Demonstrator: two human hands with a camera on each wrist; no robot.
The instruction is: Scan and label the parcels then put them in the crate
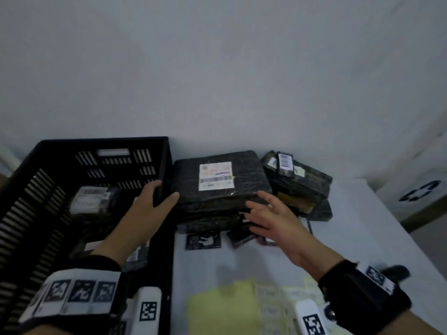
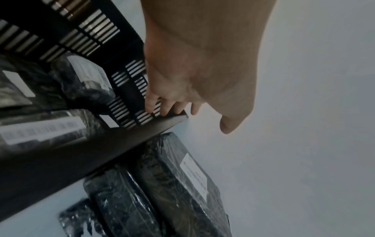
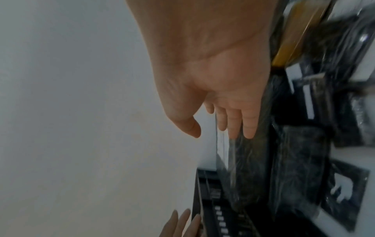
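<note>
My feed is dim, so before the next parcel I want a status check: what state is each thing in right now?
Black crate: upright on the table, holding several labelled parcels.
Top parcel: on the stack beside the crate, label up, not gripped.
Parcel stack at right: piled, untouched.
Left hand: grip curled over the crate's right rim.
Right hand: open, fingers spread, at the top parcel's near edge.
Yellow sheet: lying flat, blurred.

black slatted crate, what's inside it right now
Inside the black slatted plastic crate lie at least three dark plastic-wrapped parcels with white barcode labels. The left hand on the crate's right wall and its forearm cover part of them; the crate's floor is hidden.
</note>
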